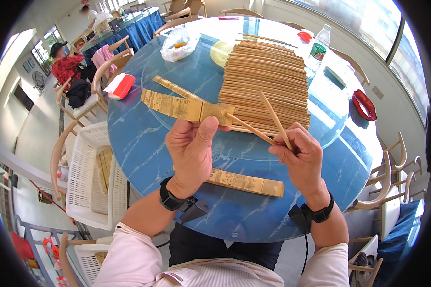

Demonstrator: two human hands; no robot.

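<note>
My left hand (pixel 191 150) pinches a gold printed paper chopstick sleeve (pixel 177 107) between thumb and fingers, its open end toward the right. In my right hand (pixel 301 162) are two wooden chopsticks (pixel 276 115). One has its end at the mouth of the sleeve; the other points up and away, outside it. Just beyond my hands lies a wide pile of wooden chopsticks (pixel 266 86) in parallel rows. Behind the held sleeve, another gold strip (pixel 170 86) shows in part. More gold sleeves (pixel 246 182) lie on the table nearer me, partly hidden by my left wrist.
The round blue marbled table (pixel 258 220) carries a glass turntable, a plastic bottle (pixel 319 50), a red dish (pixel 364 105), a plastic bag (pixel 179 44) and a red-white packet (pixel 119 86). White crates (pixel 84 201) stand at the left. Chairs surround the table; people are farther back.
</note>
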